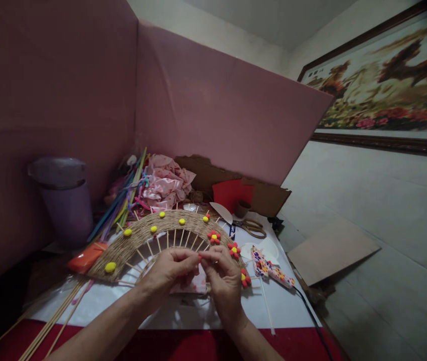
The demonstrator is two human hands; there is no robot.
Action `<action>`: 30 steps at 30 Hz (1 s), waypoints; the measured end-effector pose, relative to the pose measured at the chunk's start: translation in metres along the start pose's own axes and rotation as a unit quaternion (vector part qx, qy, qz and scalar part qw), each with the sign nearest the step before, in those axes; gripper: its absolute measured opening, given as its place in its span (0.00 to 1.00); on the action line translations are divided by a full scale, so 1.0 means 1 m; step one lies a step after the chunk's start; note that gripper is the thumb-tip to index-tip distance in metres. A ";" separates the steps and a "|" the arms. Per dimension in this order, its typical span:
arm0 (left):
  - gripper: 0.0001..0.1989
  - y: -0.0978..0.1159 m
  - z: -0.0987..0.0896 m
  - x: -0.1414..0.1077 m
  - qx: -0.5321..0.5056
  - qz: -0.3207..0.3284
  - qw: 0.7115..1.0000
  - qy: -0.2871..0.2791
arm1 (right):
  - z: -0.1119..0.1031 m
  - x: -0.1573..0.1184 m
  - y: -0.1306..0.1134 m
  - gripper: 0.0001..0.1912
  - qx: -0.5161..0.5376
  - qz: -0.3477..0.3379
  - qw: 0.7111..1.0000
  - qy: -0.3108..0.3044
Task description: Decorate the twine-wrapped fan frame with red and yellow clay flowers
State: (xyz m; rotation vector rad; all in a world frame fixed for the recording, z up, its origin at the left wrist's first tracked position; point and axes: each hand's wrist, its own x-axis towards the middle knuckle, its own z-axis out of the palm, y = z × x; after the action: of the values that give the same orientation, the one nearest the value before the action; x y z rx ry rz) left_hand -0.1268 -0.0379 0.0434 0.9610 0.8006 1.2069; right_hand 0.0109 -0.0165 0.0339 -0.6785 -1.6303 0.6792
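Observation:
Fingertips meeting, my left hand [173, 271] and my right hand [223, 281] pinch a small red piece of what looks like modelling clay [199, 258] between them. Behind and below them lies a half-ring fan of woven twine [117, 250] on thin wooden sticks, partly covered by my hands. Yellow dots [110, 267] are spaced along its band. On its right side, red petals surround the yellow centres as flowers [235, 250]. One upper yellow dot [205, 219] has a bit of red beside it.
An orange packet [85, 256] lies left of the fan, with loose wooden sticks [53, 321] in front. A purple bin [66, 205], pipe cleaners [132, 188] and crumpled pink wrap [168, 183] stand behind. Scissors [253, 228] and a flower-patterned glue gun [273, 271] with a black cord are at right.

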 end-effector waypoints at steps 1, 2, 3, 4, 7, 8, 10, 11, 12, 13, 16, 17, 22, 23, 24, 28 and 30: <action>0.15 0.000 0.000 0.000 -0.010 -0.004 1.000 0.000 | 0.000 0.000 0.000 0.06 0.002 -0.006 1.000 -0.008; 0.15 0.001 0.000 0.000 -0.021 -0.010 1.000 0.001 | 0.000 0.000 0.000 0.08 0.003 -0.012 1.000 -0.016; 0.15 0.001 0.000 0.000 -0.031 -0.017 0.999 0.003 | -0.001 0.000 -0.001 0.09 0.002 -0.016 1.000 -0.021; 0.15 0.001 0.001 0.000 -0.039 -0.025 0.999 0.007 | -0.001 0.000 -0.002 0.10 0.001 -0.017 1.000 -0.023; 0.18 0.001 0.001 0.000 -0.034 -0.033 0.999 0.014 | -0.001 0.000 -0.003 0.10 -0.003 -0.011 1.000 -0.025; 0.19 0.001 0.002 0.000 -0.024 -0.028 0.999 0.014 | -0.001 0.000 -0.004 0.09 -0.007 -0.007 1.000 -0.029; 0.20 0.001 0.002 0.000 -0.017 -0.023 0.999 0.017 | -0.002 0.001 -0.004 0.06 -0.014 0.000 0.999 -0.035; 0.19 0.002 0.003 0.000 -0.025 -0.026 0.999 0.020 | -0.002 0.001 -0.004 0.04 -0.017 0.003 0.999 -0.028; 0.18 0.003 0.003 -0.001 -0.041 -0.030 0.998 0.022 | -0.003 0.002 -0.003 0.04 -0.018 0.006 1.000 -0.016; 0.17 0.004 0.003 -0.001 -0.060 -0.035 0.997 0.022 | -0.004 0.002 -0.003 0.04 -0.018 0.009 1.000 0.000; 0.13 0.008 0.003 -0.001 -0.099 -0.044 0.994 0.023 | -0.006 0.003 -0.003 0.05 -0.020 0.007 0.999 0.030; 0.13 0.008 0.002 -0.001 -0.106 -0.046 0.993 0.025 | -0.006 0.003 -0.003 0.05 -0.023 0.004 0.999 0.029; 0.14 0.008 0.001 -0.001 -0.119 -0.040 0.991 0.043 | -0.007 0.001 -0.005 0.04 -0.041 -0.021 0.999 0.018; 0.15 0.007 0.000 0.000 -0.122 -0.033 0.991 0.048 | -0.006 0.000 -0.005 0.03 -0.041 -0.022 0.999 0.019; 0.16 0.006 0.000 0.000 -0.125 -0.026 0.990 0.050 | -0.006 -0.001 -0.005 0.03 -0.041 -0.022 0.999 0.019; 0.18 0.006 0.000 0.000 -0.133 -0.016 0.989 0.065 | -0.005 -0.001 -0.005 0.02 -0.049 -0.028 0.998 0.006; 0.19 0.008 0.001 0.000 -0.128 -0.017 0.988 0.082 | -0.005 -0.002 -0.006 0.02 -0.057 -0.038 0.998 -0.004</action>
State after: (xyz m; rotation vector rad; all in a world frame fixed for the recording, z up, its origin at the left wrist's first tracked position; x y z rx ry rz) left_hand -0.1294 -0.0374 0.0511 0.6429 0.7659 1.3343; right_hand 0.0155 -0.0214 0.0381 -0.6918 -1.7037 0.5378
